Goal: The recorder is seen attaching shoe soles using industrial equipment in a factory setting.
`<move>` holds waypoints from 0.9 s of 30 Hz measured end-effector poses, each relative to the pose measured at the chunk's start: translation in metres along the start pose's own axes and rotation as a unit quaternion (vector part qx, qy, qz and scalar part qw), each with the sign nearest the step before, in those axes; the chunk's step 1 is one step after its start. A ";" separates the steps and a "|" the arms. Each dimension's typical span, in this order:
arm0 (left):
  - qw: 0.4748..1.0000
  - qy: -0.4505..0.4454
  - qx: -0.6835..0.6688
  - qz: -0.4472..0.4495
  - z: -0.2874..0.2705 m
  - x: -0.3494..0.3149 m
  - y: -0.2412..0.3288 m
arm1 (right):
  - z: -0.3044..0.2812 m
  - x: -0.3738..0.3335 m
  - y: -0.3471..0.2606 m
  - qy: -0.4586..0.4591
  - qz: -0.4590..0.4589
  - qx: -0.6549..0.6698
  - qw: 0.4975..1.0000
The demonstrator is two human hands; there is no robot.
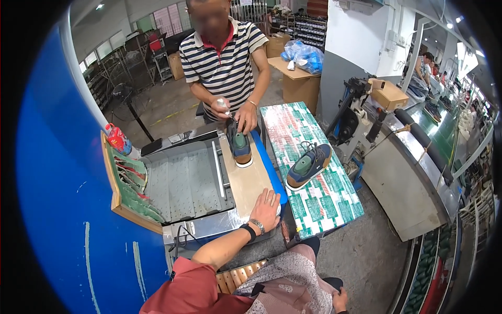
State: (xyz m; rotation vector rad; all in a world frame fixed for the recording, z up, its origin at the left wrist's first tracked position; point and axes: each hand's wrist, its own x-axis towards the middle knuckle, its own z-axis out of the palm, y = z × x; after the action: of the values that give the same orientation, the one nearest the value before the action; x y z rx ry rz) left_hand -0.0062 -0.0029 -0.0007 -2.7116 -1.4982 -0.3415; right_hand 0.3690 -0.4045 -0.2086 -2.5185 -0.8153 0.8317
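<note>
My left hand (265,212) lies flat on the near end of a tan board (243,191), fingers stretched out. A small white thing shows partly under its edge. My right hand (340,299) is low at the lower right beside my leg; its fingers are mostly hidden. Across the board a co-worker in a striped shirt steadies a dark shoe with a brown toe and green insole (241,149) with one hand. The co-worker's other hand holds a small white object above the shoe. A matching laced shoe (308,166) rests on the green-and-white patterned surface (324,209), right of the board.
A grey metal tray (183,175) lies left of the board, with a wooden-framed rack of green pieces (130,183) beyond it. A red bottle (118,138) stands near the blue panel (68,183). Machinery (348,115) and a conveyor (436,125) are at the right.
</note>
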 end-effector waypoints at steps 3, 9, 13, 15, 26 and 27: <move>0.999 0.004 -0.045 -0.019 -0.007 0.007 0.004 | 0.012 -0.006 0.006 0.017 0.002 0.041 0.999; 0.987 0.072 -0.146 -0.009 -0.017 0.091 0.024 | 0.017 -0.021 -0.007 0.046 -0.011 0.016 0.999; 0.980 0.071 -0.171 -0.073 -0.008 0.155 0.034 | 0.022 -0.027 -0.003 0.069 -0.031 0.015 0.997; 0.982 0.033 -0.163 -0.089 0.000 0.177 0.035 | 0.026 -0.030 0.002 0.065 0.010 0.032 0.997; 0.955 -0.042 -0.190 -0.225 0.023 0.194 0.028 | 0.039 -0.030 0.031 0.079 -0.029 0.031 0.996; 0.956 -0.034 -0.195 -0.216 0.023 0.183 0.035 | 0.040 -0.028 0.033 0.081 0.009 0.059 0.995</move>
State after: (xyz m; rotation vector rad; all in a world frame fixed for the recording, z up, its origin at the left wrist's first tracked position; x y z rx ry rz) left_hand 0.1215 0.1336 0.0172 -2.6508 -2.2621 -0.6190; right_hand 0.3386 -0.4411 -0.2434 -2.4537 -0.6714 0.6522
